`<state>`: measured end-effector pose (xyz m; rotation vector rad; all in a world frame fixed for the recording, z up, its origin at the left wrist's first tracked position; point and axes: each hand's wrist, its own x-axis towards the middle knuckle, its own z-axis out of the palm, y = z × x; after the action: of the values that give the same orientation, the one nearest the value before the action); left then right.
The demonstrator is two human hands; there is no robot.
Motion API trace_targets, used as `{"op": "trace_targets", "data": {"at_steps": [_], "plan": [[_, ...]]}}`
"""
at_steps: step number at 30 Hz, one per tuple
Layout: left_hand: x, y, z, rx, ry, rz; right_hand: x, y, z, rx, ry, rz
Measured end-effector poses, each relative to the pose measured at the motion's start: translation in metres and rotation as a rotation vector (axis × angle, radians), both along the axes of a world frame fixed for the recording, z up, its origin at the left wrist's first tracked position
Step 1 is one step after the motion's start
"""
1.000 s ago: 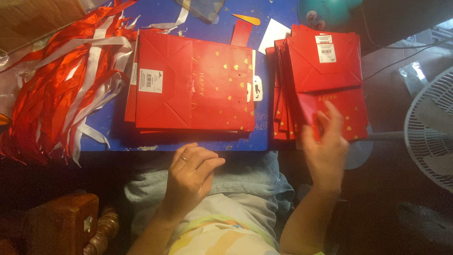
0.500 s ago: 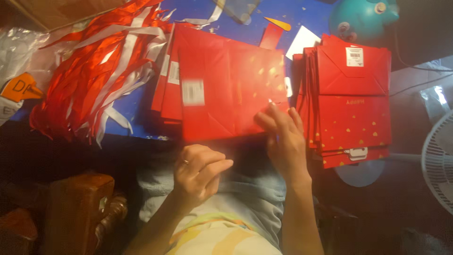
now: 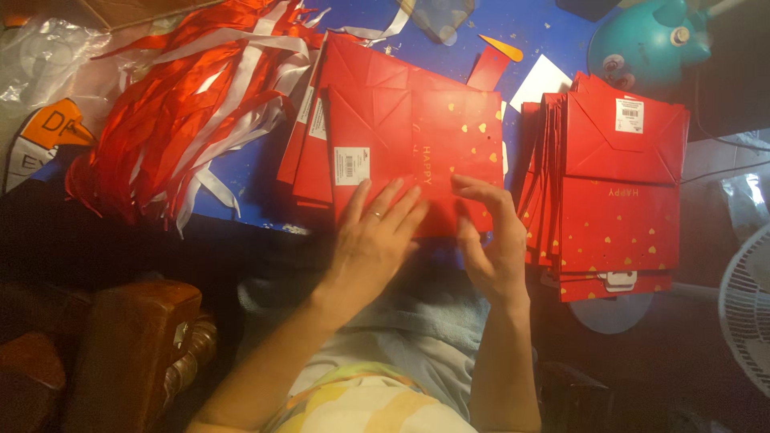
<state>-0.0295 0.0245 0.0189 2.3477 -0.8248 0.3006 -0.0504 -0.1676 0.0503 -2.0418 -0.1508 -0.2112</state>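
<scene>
Flat red bag (image 3: 417, 160) lay atop the centre stack on the table (image 3: 257, 188). Left hand (image 3: 375, 240) was spread flat on it; right hand (image 3: 489, 240) pinched its near edge. Second stack (image 3: 618, 200) sat at three o'clock, ribbons (image 3: 176, 104) at ten; progress could not be judged.

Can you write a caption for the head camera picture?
Both hands, left hand and right hand, rest on a flat red gift bag.

Red and white ribbons (image 3: 184, 96) heaped left on blue counter (image 3: 249, 180); teal lamp (image 3: 642, 44), white fan (image 3: 746, 321) right.
</scene>
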Motion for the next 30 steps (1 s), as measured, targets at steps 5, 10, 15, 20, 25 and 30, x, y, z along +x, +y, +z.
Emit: {"op": "trace_targets", "data": {"at_steps": [5, 10, 15, 20, 25, 30], "plan": [[0.001, 0.03, -0.011, 0.028, 0.101, -0.109, 0.021, 0.0, -0.006, 0.143, -0.011, 0.046], [0.002, 0.042, -0.005, 0.039, 0.161, -0.152, 0.056, 0.011, -0.021, -0.098, 0.01, 0.135], [-0.001, 0.031, 0.002, 0.048, 0.16, -0.061, 0.067, 0.016, -0.026, -0.129, 0.061, 0.145], [-0.004, 0.022, -0.003, 0.121, 0.11, 0.026, 0.066, 0.017, -0.024, -0.171, 0.141, 0.134], [-0.009, 0.018, -0.006, 0.096, 0.13, 0.083, 0.068, 0.021, -0.024, -0.228, 0.117, 0.146], [-0.008, 0.018, -0.009, 0.108, 0.114, 0.081, 0.068, 0.022, -0.024, -0.257, 0.106, 0.151]]}}
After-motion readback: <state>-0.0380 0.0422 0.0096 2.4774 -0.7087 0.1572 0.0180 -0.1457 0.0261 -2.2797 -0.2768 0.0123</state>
